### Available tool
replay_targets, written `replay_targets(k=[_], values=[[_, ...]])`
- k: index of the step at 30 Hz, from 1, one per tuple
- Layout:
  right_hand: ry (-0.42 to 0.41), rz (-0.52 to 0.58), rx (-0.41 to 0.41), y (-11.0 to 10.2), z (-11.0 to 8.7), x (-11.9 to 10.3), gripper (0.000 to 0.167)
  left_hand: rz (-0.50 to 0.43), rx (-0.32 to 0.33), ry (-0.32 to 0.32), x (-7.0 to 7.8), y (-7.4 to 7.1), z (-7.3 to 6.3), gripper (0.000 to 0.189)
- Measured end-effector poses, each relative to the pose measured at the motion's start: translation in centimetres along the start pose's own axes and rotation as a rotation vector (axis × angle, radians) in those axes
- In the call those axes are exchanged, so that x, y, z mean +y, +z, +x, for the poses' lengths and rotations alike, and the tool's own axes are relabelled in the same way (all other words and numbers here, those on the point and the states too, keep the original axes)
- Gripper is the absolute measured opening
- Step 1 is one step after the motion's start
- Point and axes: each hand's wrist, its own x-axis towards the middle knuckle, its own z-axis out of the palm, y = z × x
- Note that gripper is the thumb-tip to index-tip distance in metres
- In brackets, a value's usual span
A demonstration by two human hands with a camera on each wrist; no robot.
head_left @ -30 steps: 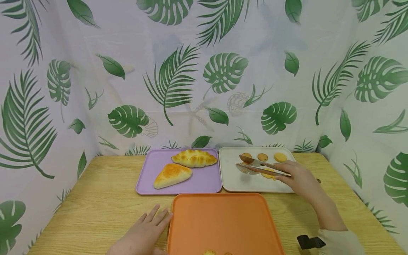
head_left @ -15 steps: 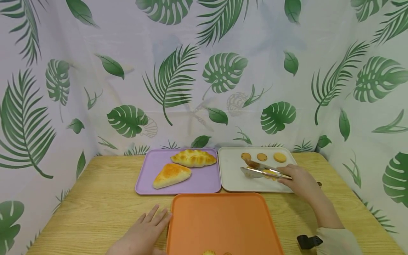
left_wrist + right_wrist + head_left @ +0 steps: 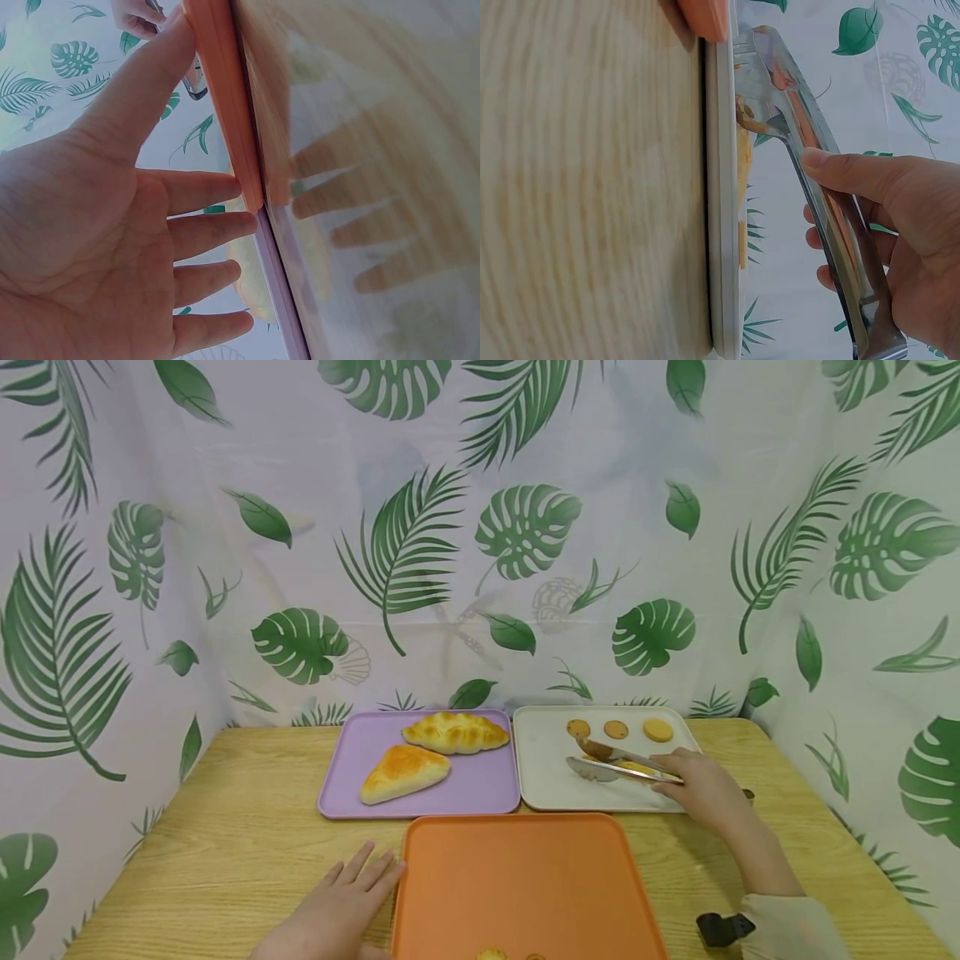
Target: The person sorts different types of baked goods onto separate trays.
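My right hand (image 3: 708, 789) holds metal tongs (image 3: 802, 105) over the cream tray (image 3: 540, 789), with the thumb pressed along one arm. The tong tips are low over the tray, slightly apart. A yellow biscuit (image 3: 636, 766) shows partly beneath the tong arms. Whether anything sits between the tips is hidden. Two brown spotted cookies (image 3: 578, 727) and a round yellow biscuit (image 3: 658, 730) lie along the tray's back. My left hand (image 3: 330, 906) has its fingers straight and spread, touching the left edge of the orange tray (image 3: 517, 885).
A lilac tray (image 3: 345, 785) at the back left bears a braided bread loaf (image 3: 455, 732) and a triangular bread (image 3: 405, 774). Part of a yellow biscuit (image 3: 492, 954) shows at the orange tray's near end. Leaf-printed cloth (image 3: 420, 677) encloses the wooden table (image 3: 210, 827).
The tongs have lowered and shifted slightly right over the cream tray, their arms turning and drawing a little closer. My left hand stays at the orange tray's edge.
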Motion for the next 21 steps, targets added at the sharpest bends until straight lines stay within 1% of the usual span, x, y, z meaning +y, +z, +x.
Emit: replay_targets(k=[5, 9, 14, 21], values=[[0.02, 0.011, -0.006, -0.4, -0.1, -0.2, 0.043, -0.006, -0.008, -0.001, 0.0, 0.0, 0.0, 0.097], [0.032, 0.027, 0.014, -1.1, -0.3, -0.7, 0.045, -0.009, -0.01, -0.004, 0.0, 0.0, 0.0, 0.097], [-0.001, 0.045, 0.071, -2.1, -0.3, -1.5, 0.046, -0.004, -0.001, -0.002, 0.0, 0.0, 0.0, 0.098], [-0.054, 0.037, 0.136, -3.1, -0.5, -2.9, 0.046, 0.009, 0.011, 0.006, 0.0, 0.0, 0.0, 0.098]])
